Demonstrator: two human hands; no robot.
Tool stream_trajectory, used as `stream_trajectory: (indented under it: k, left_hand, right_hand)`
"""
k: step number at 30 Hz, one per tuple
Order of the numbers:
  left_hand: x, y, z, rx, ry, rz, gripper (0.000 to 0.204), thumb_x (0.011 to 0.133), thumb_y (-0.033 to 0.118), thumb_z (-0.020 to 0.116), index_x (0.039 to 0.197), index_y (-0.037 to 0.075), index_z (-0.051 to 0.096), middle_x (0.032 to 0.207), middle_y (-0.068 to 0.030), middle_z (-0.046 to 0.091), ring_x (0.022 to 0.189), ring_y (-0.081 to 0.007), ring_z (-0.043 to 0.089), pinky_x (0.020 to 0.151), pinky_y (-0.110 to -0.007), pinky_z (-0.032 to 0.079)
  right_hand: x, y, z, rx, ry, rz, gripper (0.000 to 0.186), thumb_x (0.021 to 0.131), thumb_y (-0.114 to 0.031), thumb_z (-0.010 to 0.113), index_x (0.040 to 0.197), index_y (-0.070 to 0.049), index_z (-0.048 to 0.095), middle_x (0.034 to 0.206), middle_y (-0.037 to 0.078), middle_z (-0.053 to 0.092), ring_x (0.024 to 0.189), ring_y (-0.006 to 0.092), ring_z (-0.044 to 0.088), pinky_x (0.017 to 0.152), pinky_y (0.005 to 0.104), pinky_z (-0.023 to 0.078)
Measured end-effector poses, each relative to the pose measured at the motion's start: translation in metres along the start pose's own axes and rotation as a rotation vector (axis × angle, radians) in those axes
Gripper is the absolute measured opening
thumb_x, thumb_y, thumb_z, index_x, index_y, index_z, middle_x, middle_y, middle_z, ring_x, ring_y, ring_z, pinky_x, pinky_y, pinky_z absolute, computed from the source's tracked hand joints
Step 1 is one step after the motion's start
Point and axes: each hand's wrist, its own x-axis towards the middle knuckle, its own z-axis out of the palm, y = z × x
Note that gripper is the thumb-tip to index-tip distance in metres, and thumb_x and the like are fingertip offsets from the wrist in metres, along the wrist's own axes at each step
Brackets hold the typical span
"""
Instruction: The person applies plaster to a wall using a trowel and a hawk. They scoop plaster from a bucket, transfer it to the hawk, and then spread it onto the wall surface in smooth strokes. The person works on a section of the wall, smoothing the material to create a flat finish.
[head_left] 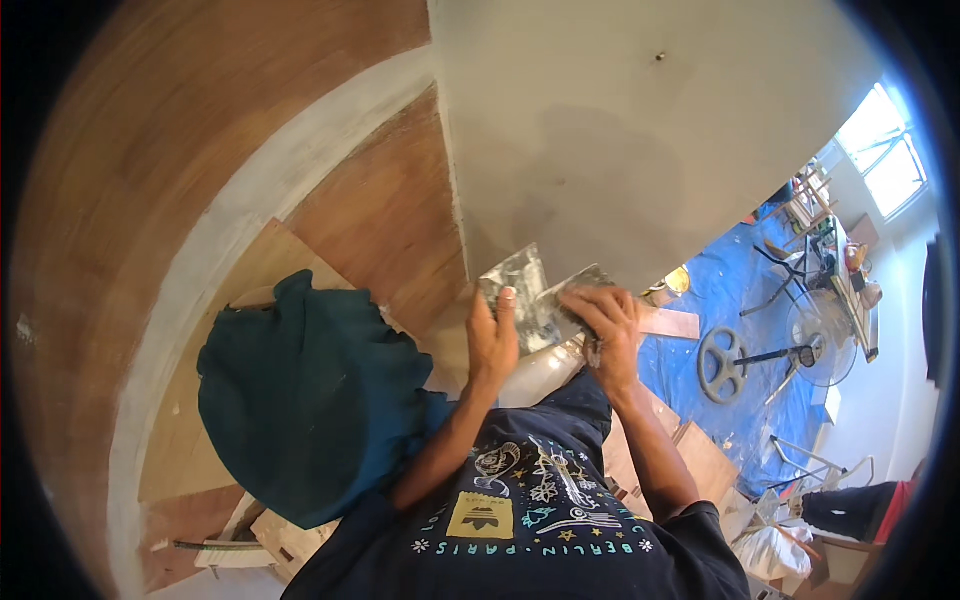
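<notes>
My left hand (492, 340) grips a flat metal putty scraper (522, 280), thumb laid on its face, which is smeared with pale filler. Close beside it, my right hand (612, 328) is closed round a second, smaller scraper (588, 278), also smeared. The two blades meet or nearly meet in front of my chest; whether they touch I cannot tell. Most of the second blade's lower part is hidden by my fingers. Ahead of both hands rises a pale grey surface (560, 130) with a small dark hole or fixing.
To the left, a rounded dark green cloth (310, 400) bulges near my left forearm. Brown wood panels (380, 190) are crossed by a curved whitish filled band (300, 130). On the right are blue sheeting (670, 370), a pedestal fan (825, 340), a cluttered table and wood boards (705, 455).
</notes>
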Motion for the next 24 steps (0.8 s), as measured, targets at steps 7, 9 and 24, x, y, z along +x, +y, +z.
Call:
stream_trajectory:
  k: [7,9,24]
  left_hand:
    - [-0.003,0.013,-0.015,-0.019,0.263,0.078,0.040,0.105,0.027,0.047,0.125,-0.007,0.051,0.112,-0.0164,0.064,0.101,-0.0248,0.059,0.091,-0.037,0.045]
    - [-0.002,0.022,-0.026,-0.060,0.276,0.044,0.040,0.104,0.027,0.048,0.122,-0.008,0.052,0.110,-0.0153,0.062,0.101,-0.0220,0.057,0.091,-0.035,0.045]
    - [-0.091,-0.084,-0.069,-0.428,-0.045,-0.783,0.032,0.094,0.030,0.065,0.115,0.007,0.062,0.111,-0.0048,0.063,0.100,-0.0137,0.058,0.091,-0.032,0.045]
  right_hand:
    - [-0.050,-0.011,0.038,0.399,-0.093,0.224,0.044,0.072,0.008,0.060,0.111,-0.011,0.071,0.107,0.003,0.068,0.103,0.0232,0.059,0.091,0.0384,0.046]
    - [-0.084,0.005,0.067,0.827,-0.113,0.600,0.036,0.080,0.008,0.060,0.110,-0.008,0.069,0.106,0.003,0.068,0.104,0.0208,0.060,0.089,0.0373,0.049]
    - [-0.159,0.074,0.109,1.624,0.125,1.486,0.038,0.086,-0.013,0.060,0.120,0.002,0.053,0.112,0.014,0.064,0.102,0.0280,0.066,0.095,0.0408,0.055]
